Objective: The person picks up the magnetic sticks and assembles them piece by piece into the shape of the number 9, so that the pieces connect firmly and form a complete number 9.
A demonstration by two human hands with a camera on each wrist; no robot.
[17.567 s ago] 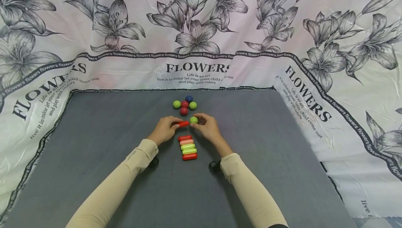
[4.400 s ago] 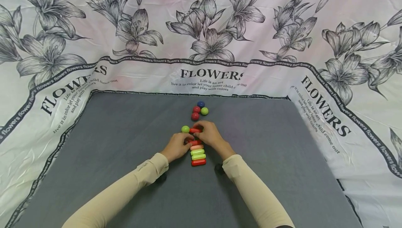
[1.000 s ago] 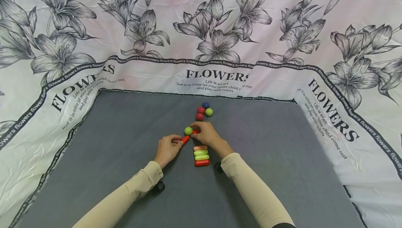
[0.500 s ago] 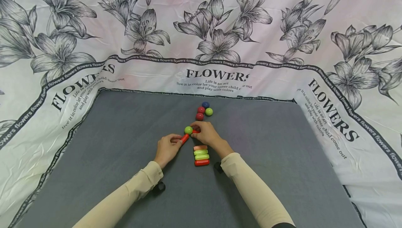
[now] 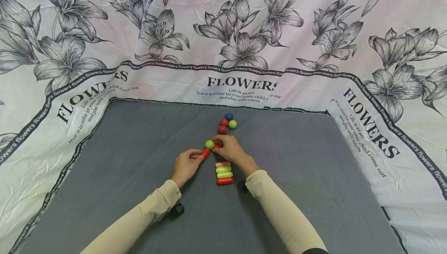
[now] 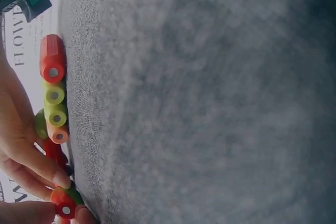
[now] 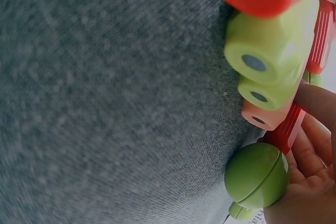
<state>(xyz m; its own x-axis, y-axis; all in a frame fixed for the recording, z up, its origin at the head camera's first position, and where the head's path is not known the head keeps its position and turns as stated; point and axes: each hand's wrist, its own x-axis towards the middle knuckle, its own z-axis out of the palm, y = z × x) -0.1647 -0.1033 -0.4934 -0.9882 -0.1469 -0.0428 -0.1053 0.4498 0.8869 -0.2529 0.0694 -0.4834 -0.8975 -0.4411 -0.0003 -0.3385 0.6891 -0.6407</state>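
My left hand [image 5: 186, 165] pinches a red magnetic stick [image 5: 206, 154] between thumb and fingers, tilted up to the right. Its far end touches a green ball [image 5: 209, 144]. A second red stick [image 5: 218, 146] meets that ball from the right, and my right hand [image 5: 229, 149] holds it. In the right wrist view another green ball [image 7: 257, 176] sits at this stick's other end, against the fingers; the head view hides it behind the hand. The left wrist view shows the grey round end of the left stick [image 6: 64, 205].
Below the hands lies a row of sticks: an orange one [image 5: 222, 164], two yellow-green ones [image 5: 224, 172] and a red one [image 5: 224, 181]. Behind the hands sit a blue ball [image 5: 228, 117], two red balls [image 5: 222, 129] and a green ball [image 5: 232, 124] on the grey tabletop [image 5: 297, 168].
Over the last seconds my left hand took a red stick from the row. Its end has come up to the green ball, and the stick has since turned a little steeper. The right hand stays put.
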